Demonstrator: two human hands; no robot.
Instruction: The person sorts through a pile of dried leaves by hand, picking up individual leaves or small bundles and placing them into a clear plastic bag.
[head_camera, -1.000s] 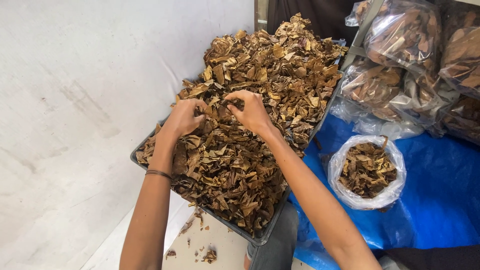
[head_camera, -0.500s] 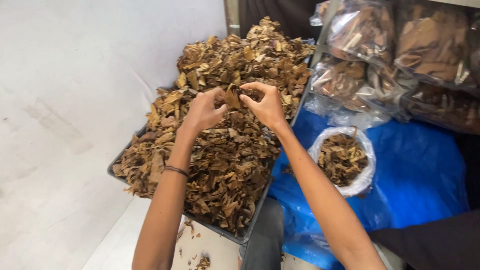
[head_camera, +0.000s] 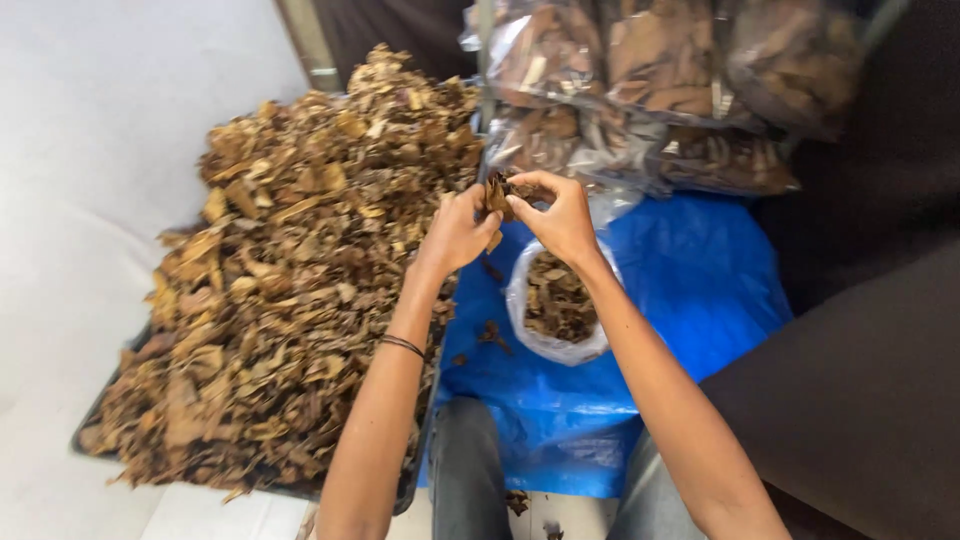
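The dried leaf piece (head_camera: 497, 193) sits pinched between the 2 hands, held up over the gap between the heaped tray and the open bag. The left hand (head_camera: 455, 235) closes its thumb and fingertips on the near edge of the piece; the right hand (head_camera: 562, 215) curls around the far edge with its fingers bent in tight, so both hands are nearly closed and share this 1 brittle scrap.

Just below the right wrist stands the open clear plastic bag (head_camera: 556, 305), partly filled with similar brown fragments, its mouth rolled back. It rests on a blue plastic sheet (head_camera: 690, 290) where a few loose crumbs (head_camera: 492, 333) lie already. To the left, a dark tray (head_camera: 415, 470) carries a tall, loose pile of dried leaves (head_camera: 290, 280) that reaches above its rim. Behind the hands, sealed clear bags (head_camera: 650, 70) of the same material are stacked.

The risks, as I judge them: the piece looks dry and fragile, so a hard pinch or a pull in opposite directions could crumble it, and bits would scatter onto the blue sheet beside the bag instead of into it. The bag is soft and unsupported, so a knock from the right forearm could tip it or fold its mouth shut. The left forearm passes close to the pile's edge, and a brush there could send leaves sliding off the tray.
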